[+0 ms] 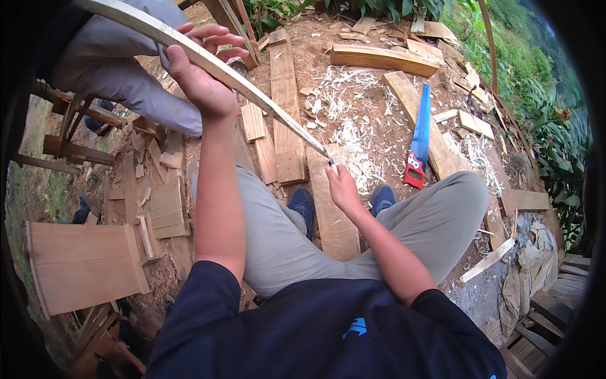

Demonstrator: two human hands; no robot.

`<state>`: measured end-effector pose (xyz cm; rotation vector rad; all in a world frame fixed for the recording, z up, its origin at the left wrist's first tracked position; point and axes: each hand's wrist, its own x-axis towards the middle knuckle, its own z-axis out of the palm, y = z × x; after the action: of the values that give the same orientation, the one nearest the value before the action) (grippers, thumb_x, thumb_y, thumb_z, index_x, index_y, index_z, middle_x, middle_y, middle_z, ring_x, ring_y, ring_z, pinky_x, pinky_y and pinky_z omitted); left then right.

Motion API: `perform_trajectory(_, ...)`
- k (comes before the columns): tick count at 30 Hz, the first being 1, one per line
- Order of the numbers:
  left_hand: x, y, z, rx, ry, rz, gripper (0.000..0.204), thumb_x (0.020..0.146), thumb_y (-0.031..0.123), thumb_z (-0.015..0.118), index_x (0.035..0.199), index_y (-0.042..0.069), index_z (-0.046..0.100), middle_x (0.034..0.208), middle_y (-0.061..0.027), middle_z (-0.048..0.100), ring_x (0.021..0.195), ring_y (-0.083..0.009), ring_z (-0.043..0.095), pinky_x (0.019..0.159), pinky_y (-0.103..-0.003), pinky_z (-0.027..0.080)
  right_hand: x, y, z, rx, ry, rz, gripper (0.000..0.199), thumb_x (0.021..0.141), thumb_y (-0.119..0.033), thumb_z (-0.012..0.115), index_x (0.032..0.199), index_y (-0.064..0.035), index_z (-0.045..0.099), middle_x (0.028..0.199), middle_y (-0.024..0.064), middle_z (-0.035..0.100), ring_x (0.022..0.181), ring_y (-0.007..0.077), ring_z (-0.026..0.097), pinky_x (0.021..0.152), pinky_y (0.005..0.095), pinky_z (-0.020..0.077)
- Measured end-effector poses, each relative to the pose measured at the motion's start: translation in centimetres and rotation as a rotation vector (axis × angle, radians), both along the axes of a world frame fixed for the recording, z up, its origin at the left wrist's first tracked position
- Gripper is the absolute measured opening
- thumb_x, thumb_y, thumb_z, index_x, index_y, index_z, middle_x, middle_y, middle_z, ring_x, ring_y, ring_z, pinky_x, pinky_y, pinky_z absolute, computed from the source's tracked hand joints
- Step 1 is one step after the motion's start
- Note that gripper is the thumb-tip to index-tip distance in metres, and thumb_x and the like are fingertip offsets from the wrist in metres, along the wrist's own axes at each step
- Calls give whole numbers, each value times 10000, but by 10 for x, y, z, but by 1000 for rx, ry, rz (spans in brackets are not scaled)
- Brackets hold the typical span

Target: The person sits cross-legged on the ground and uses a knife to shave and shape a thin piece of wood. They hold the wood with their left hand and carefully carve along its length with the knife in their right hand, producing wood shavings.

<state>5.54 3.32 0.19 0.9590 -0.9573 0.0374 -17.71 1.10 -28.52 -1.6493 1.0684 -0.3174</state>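
Note:
My left hand (201,74) is raised high and grips a long, thin, curved wooden strip (252,88) near its upper part. The strip slopes down to the right and ends in front of my knees. My right hand (343,186) sits at that lower end, closed on a small dark tool (331,161) whose tip touches the strip; I cannot tell what kind of tool it is. I am seated, with grey trousers and blue shoes (303,203) below the hands.
A blue hand saw with a red handle (418,136) lies on planks to the right. Wood shavings (353,114), offcuts and boards cover the dirt ground. Another person in grey (126,76) is at upper left. A wide board (82,265) lies at left.

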Motion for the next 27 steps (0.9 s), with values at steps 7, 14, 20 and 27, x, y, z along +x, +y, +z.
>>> perform_trajectory(7,3,-1,29,-59,-68,38,620,1080,564,274,1246,1,473,1008,-146,642,849,-251,639,748,-383,513,-21,-34,69,-7,-90,95,396,1072,-361,480,993,-4,632,689,29,540,634,125,504,612,317,413)
perform_trajectory(14,-52,-21,62,-94,142,-25,268,1050,347,592,1053,107,473,771,-14,517,486,-78,493,416,-218,407,-44,-34,179,143,-254,115,398,1098,-385,439,1055,-38,630,663,-39,469,509,32,395,460,221,314)
perform_trajectory(20,-76,-34,64,-133,99,-74,245,1051,317,600,1092,115,467,776,22,480,496,-33,411,424,-186,330,-36,-9,254,-50,-269,61,438,1103,-337,413,987,27,628,653,108,557,589,208,552,582,397,425)
perform_trajectory(27,-78,-37,51,-238,60,59,263,1033,305,636,1127,117,477,743,46,454,503,-11,384,416,-183,282,-32,3,234,-284,-48,151,376,1106,-309,378,1014,22,533,710,303,600,735,537,602,660,607,413)
